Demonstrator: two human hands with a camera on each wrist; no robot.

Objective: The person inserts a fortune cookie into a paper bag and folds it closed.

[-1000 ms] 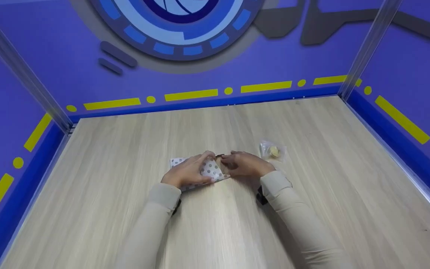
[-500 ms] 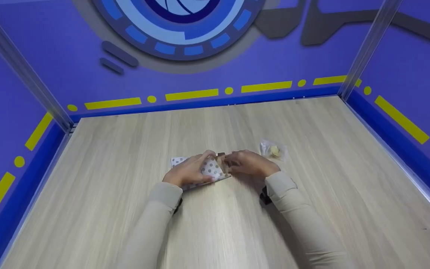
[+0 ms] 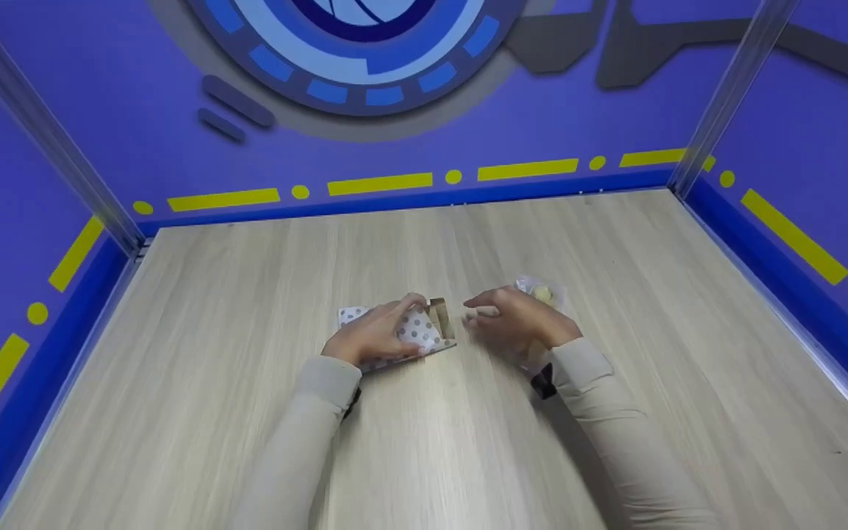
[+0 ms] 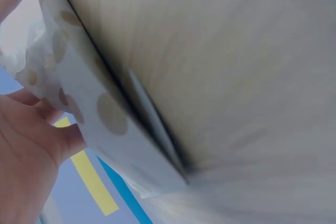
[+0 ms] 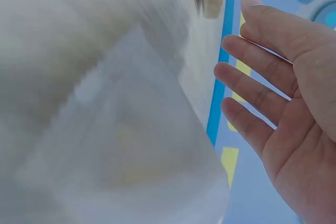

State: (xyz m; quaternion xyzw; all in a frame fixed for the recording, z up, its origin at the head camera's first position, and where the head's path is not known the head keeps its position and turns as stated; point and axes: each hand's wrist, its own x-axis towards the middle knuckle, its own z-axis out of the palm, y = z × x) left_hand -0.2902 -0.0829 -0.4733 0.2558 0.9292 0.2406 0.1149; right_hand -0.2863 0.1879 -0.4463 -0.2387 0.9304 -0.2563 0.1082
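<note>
A white paper bag [image 3: 413, 329] with brown polka dots lies on its side in the head view, its brown inside showing at the right end. Across it my left hand [image 3: 376, 335] grips the bag between thumb and fingers. In the left wrist view the dotted bag [image 4: 105, 114] spans the left side, and my left hand [image 4: 31, 145] holds its far edge. My right hand [image 3: 516, 320] is apart from the bag's mouth, fingers spread and nothing in them. Beside and partly behind it lies a clear plastic packet [image 3: 544, 293] with a pale yellow item inside; the packet [image 5: 142, 145] looms blurred in the right wrist view.
A wooden table [image 3: 247, 280] bears everything. Blue-purple panels [image 3: 365, 162] with yellow marks enclose its back and both sides, joined by metal posts at the corners.
My right hand has let go of the bag's mouth and moved right, towards the clear packet. The brown opening is now more exposed. My left hand keeps its hold.
</note>
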